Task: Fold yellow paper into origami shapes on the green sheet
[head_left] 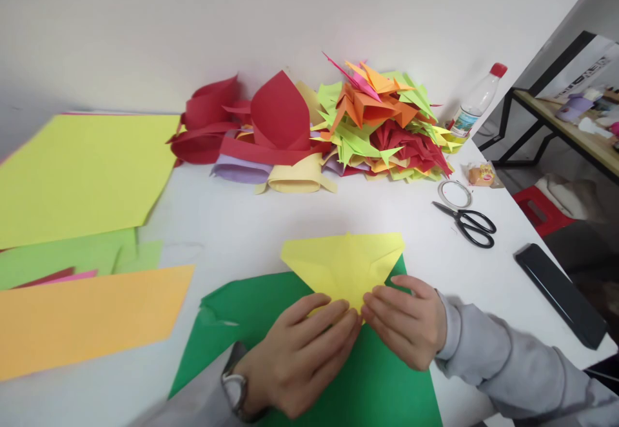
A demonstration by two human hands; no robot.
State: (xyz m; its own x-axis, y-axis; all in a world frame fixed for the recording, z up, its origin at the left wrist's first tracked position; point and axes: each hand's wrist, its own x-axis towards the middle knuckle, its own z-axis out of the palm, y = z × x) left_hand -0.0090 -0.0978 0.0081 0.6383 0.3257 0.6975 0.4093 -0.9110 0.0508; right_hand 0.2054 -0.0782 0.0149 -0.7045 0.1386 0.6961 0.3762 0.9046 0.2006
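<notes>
A folded sheet of yellow paper (345, 262), roughly an upside-down triangle with creases, lies over a green sheet (271, 298) at the table's front. My left hand (304, 349), with a watch at the wrist, has its fingers bent over the paper's lower point. From the other side, my right hand (403, 314) grips the same point, its fingertips almost meeting those of the left. The tip under the fingers is mostly hidden.
Yellow sheets (91, 169) and an orange strip (91, 317) lie at left. Red paper shapes (280, 114) and a pile of folded papers (382, 124) line the wall. At right are a bottle (476, 104), tape roll (455, 184), scissors (467, 222), snack packet (482, 174) and black case (561, 295).
</notes>
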